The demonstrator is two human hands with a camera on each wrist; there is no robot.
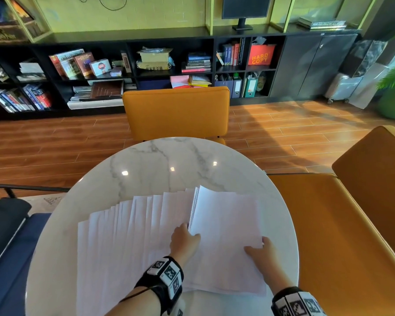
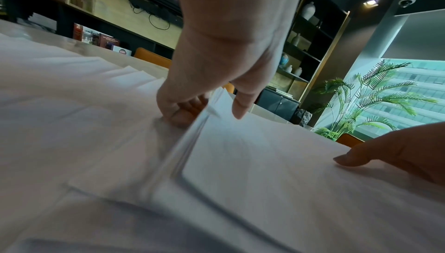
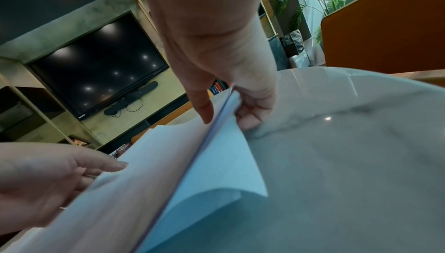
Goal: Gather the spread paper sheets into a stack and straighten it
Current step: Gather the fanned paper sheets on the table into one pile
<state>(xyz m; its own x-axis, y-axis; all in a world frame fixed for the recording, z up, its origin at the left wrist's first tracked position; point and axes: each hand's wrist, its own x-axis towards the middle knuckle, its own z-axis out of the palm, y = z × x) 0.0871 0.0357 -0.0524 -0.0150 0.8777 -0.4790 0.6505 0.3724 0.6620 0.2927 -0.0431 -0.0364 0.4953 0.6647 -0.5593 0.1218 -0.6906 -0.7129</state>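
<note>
Head view steeply down over table (image 1: 160,160); 2 low wrist views close on paper sheets (image 2: 265,152).

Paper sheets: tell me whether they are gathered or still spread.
Partly gathered. The left hand and right hand grip a pile; other paper sheets lie fanned on the table.

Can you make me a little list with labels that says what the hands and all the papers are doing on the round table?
table: round white marble table
gathered papers: lifted bundle, right side
spread papers: fanned sheets lying flat, left side
left hand: left hand grips the bundle's left edge, thumb on top
right hand: right hand pinches the bundle's right edge
job done: not yet, many sheets are loose
nearby: orange chair behind the table
</note>
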